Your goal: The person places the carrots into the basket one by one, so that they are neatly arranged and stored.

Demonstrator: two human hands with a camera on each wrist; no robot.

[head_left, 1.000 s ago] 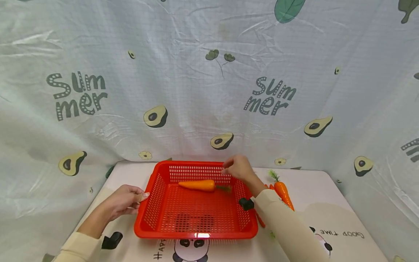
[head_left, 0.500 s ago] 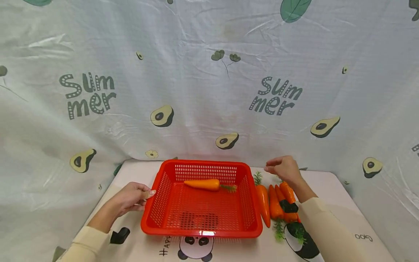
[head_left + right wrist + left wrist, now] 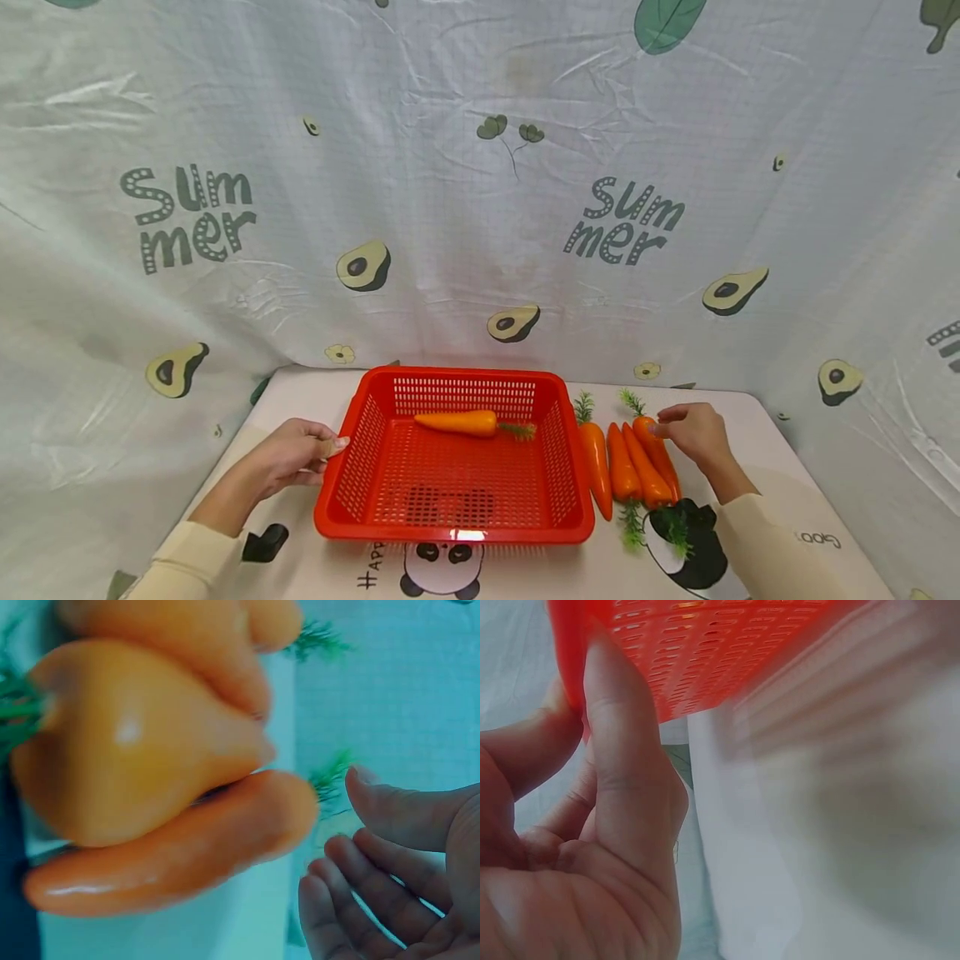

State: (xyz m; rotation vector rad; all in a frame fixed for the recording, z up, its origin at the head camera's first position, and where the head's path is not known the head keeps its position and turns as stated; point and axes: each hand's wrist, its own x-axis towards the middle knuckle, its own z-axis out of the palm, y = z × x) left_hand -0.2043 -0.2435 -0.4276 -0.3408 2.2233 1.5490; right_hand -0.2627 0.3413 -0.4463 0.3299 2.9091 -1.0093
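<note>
Across the tabletop [image 3: 757, 442], by its far edge and nearer the far left corner than the far right, can see 1 red basket [image 3: 390, 534]. Can find the left hand [image 3: 294, 454] clamped on its left rim, shown up close only in the left wrist view. Can see the right hand [image 3: 697, 433] toward the right edge, with thumb and fingertips apart and a gap to the outermost carrot [image 3: 659, 458] visible only in the right wrist view. Can count 3 more carrots [image 3: 624, 473] alongside, and 1 inner carrot [image 3: 456, 423] inside, near the far wall.

Left hand [image 3: 294, 452] in a thumb-and-finger pinch, right hand [image 3: 696, 433] loosely curved, thumb [image 3: 412, 817] apart from fingers [image 3: 384, 891]
</note>
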